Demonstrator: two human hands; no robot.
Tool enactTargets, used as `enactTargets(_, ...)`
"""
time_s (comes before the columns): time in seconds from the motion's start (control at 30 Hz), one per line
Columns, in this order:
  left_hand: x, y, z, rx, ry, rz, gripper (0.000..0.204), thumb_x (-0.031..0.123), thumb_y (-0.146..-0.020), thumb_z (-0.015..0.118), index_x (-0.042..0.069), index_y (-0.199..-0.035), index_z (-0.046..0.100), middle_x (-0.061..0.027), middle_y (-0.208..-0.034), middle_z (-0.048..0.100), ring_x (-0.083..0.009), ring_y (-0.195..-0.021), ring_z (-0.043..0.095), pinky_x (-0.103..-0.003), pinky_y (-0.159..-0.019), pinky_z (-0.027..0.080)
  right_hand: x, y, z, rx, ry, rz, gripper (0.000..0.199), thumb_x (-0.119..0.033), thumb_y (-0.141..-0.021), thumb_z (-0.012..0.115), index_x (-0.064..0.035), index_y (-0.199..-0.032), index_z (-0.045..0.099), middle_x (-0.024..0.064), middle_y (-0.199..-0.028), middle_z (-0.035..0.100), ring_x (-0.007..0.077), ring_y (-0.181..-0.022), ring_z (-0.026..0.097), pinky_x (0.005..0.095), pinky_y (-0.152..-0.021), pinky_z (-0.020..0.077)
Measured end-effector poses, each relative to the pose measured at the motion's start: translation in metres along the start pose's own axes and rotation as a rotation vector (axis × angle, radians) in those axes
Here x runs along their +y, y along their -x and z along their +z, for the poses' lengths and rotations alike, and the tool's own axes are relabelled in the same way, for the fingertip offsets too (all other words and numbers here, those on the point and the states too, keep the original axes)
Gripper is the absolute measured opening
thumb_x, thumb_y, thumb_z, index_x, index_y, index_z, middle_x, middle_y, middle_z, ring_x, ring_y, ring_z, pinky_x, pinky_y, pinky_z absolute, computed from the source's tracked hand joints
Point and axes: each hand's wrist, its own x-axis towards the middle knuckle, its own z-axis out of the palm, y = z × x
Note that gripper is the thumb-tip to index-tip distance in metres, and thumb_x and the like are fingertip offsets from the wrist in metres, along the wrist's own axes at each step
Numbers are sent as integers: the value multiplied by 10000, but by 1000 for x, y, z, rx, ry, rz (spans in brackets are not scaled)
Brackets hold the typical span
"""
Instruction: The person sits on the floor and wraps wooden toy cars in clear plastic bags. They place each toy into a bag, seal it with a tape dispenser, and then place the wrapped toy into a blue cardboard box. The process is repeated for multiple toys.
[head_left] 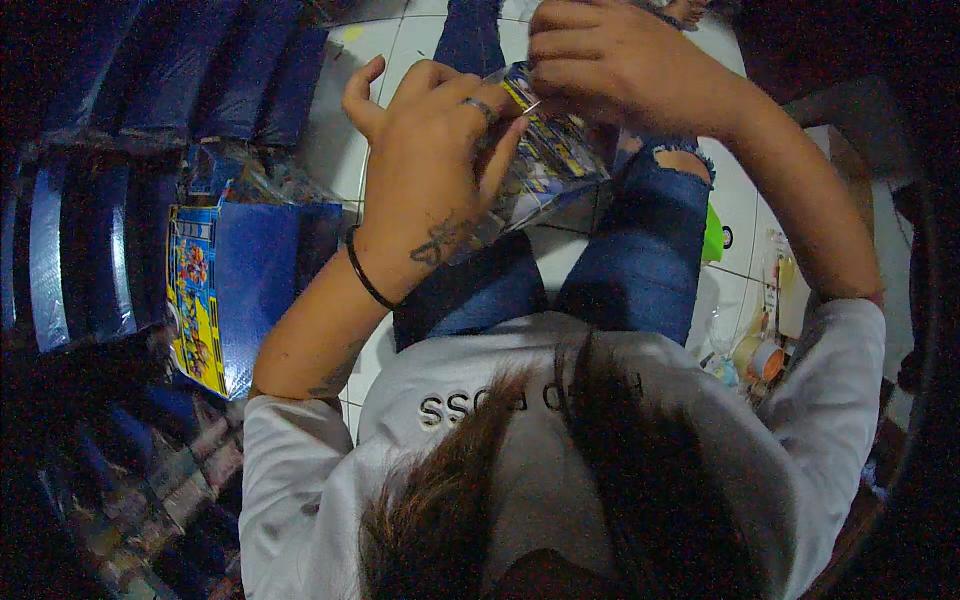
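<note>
A clear plastic packet point(560, 150) with yellow, blue and white printed contents lies over my lap, between my knees. My left hand point(432, 135), with a ring and a black wrist band, grips its left edge; the thumb rests along the plastic and one finger sticks out to the side. At the packet's upper end my right hand point(625, 70) is closed, its fingers curled over the top edge. The fingertips of the right hand are partly hidden behind the knuckles.
Left of me stands a blue box point(265, 290) with a colourful printed side and clear plastic at its top. Several dark blue packages point(85, 250) are stacked beyond it. On the white tiled floor point(735, 290) at right are a roll of tape point(760, 358) and a green item point(712, 237).
</note>
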Motion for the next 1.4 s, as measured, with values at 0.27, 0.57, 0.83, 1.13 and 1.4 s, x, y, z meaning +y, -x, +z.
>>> enactTargets(0.27,0,13,19,143,66,-19,93,186,-759,712,129,-793,645,4,-807,626,-199,-866,569,-501,-973,231,-4,7,-15,58,2,152,87,-181,-843,636,-118,-901,621,55,-960,579,246,-962,512,450,-851,375)
enactTargets(0.57,-10,36,-40,-81,18,-69,173,251,-724,748,132,-811,658,-6,-858,623,-203,-878,563,-473,-975,251,-8,3,16,32,-241,61,133,-172,-743,643,-76,-823,597,39,-842,575,245,-904,504,435,-853,369)
enactTargets(0.83,3,6,2,68,59,-21,166,222,-781,688,87,-875,664,-16,-902,600,-220,-952,545,-510,-989,206,-7,-6,3,-113,-244,81,134,-171,-765,643,-65,-832,596,44,-832,573,253,-916,503,432,-840,371)
enactTargets(1.13,-7,-5,9,-205,683,-390,173,192,-870,594,28,-882,646,-82,-933,613,-255,-916,575,-350,-893,370,-16,-2,21,97,79,-49,102,-158,-823,620,-86,-895,624,30,-895,577,213,-878,551,434,-853,420)
enactTargets(1.4,10,2,8,28,-70,30,122,181,-775,673,99,-863,655,-8,-857,653,-196,-913,570,-525,-979,212,4,6,-2,-112,10,0,129,-178,-776,622,-90,-870,613,24,-924,573,232,-943,526,425,-868,404)
